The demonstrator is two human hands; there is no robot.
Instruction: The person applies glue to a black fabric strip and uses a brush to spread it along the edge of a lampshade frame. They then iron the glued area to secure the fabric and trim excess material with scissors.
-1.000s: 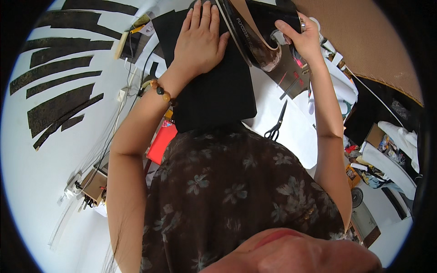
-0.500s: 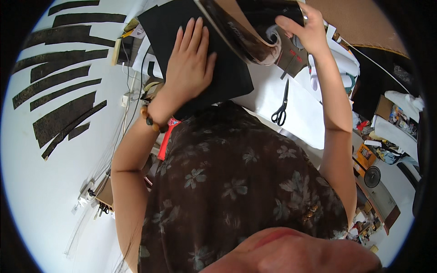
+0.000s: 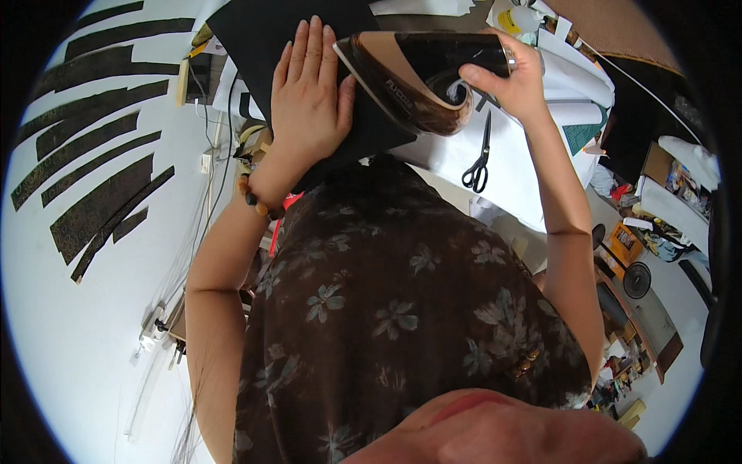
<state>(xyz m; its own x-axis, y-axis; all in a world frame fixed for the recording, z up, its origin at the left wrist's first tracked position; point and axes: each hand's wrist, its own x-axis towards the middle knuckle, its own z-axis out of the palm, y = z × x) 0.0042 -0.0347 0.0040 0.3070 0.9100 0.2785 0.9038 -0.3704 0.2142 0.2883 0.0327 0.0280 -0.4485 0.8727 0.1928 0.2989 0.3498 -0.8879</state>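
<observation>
A sheet of black fabric (image 3: 255, 46) lies over the near part of the work table. My left hand (image 3: 313, 108) rests flat on it, palm down, with the fingers stretched toward the far side. In my right hand (image 3: 514, 77) is a brown and black clothes iron (image 3: 433, 85), gripped by its handle. Its pointed tip faces left, close beside my left fingers, and its body leans over the right part of the fabric. Whether the soleplate touches the cloth I cannot tell.
Black-handled scissors (image 3: 479, 162) lie on white paper (image 3: 518, 178) right of the fabric. A bottle with a yellow label (image 3: 518, 22) stands at the far right. Dark strips (image 3: 100, 205) hang on the white wall to the left, with cables (image 3: 224, 147) running beside them.
The iron has come nearer and turned, so its tip now points left beside my left hand. My left hand has stayed flat, shifting slightly left in the picture along with the fabric.
</observation>
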